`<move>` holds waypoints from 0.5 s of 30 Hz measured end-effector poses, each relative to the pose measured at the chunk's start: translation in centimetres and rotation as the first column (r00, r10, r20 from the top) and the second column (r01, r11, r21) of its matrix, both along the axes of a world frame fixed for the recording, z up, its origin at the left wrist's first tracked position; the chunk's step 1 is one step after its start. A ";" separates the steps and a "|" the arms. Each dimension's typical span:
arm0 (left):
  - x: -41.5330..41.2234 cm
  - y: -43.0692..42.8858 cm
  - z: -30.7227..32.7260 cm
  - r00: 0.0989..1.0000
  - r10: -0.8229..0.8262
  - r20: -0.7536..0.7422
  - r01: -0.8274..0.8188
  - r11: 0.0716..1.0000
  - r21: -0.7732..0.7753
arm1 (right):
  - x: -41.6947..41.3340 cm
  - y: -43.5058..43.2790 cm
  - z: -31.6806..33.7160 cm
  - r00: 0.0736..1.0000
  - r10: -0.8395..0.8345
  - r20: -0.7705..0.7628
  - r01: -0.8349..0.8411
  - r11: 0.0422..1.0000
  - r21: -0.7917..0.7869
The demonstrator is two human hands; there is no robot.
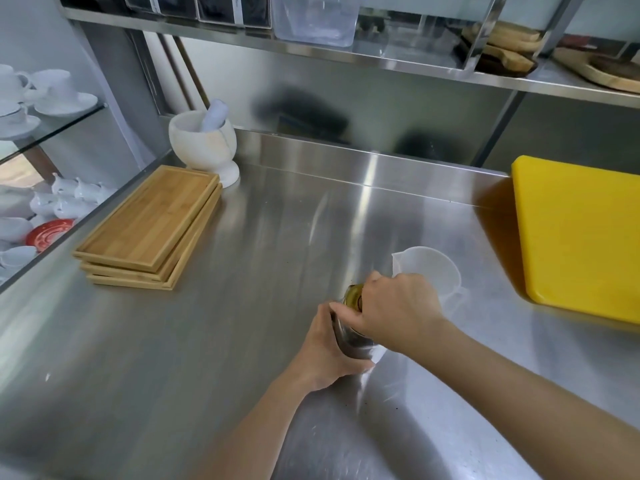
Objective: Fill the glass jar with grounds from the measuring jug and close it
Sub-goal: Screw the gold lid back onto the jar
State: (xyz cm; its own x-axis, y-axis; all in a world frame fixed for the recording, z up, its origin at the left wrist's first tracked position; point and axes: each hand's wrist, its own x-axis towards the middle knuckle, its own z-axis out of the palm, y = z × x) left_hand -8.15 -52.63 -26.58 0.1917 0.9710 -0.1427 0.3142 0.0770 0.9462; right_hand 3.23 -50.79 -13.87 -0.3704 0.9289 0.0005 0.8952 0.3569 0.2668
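Observation:
A glass jar with dark grounds inside stands on the steel counter, near the front middle. My left hand wraps around the jar's body from the left. My right hand covers the jar's top and grips its gold-coloured lid, of which only an edge shows. Just behind my right hand stands the clear plastic measuring jug, upright, spout to the left, looking empty.
A yellow cutting board lies at the right. Stacked bamboo trays and a white mortar with pestle sit at the back left. White cups fill glass shelves at the far left. A steel shelf runs overhead.

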 end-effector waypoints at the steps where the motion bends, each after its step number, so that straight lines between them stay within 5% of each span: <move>1: 0.0 0.0 0.0 1.000 0.001 -0.009 -0.001 1.000 0.011 | -0.2 0.1 -0.2 0.999 -0.043 -0.014 0.043 0.999 -0.012; 7: 0.0 0.1 0.1 1.000 -0.007 0.000 0.007 1.000 0.013 | 1.1 2.2 1.1 0.991 -0.100 -0.087 0.087 0.986 -0.144; 11: -0.2 0.2 -0.1 0.998 -0.025 0.057 0.025 1.000 -0.004 | 2.9 2.6 2.5 0.979 0.031 -0.200 -0.135 0.836 -0.532; 15: -0.5 0.3 -0.2 0.996 -0.056 0.071 0.056 0.998 0.001 | 3.0 2.0 2.0 0.954 0.258 -0.155 -0.300 0.861 -0.410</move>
State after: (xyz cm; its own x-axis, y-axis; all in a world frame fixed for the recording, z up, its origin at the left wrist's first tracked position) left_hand -8.69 -52.32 -26.80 0.2553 0.9584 -0.1277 0.2501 0.0621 0.9662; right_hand 6.23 -48.75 -11.85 -0.6315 0.7047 -0.3234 0.7542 0.6551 -0.0453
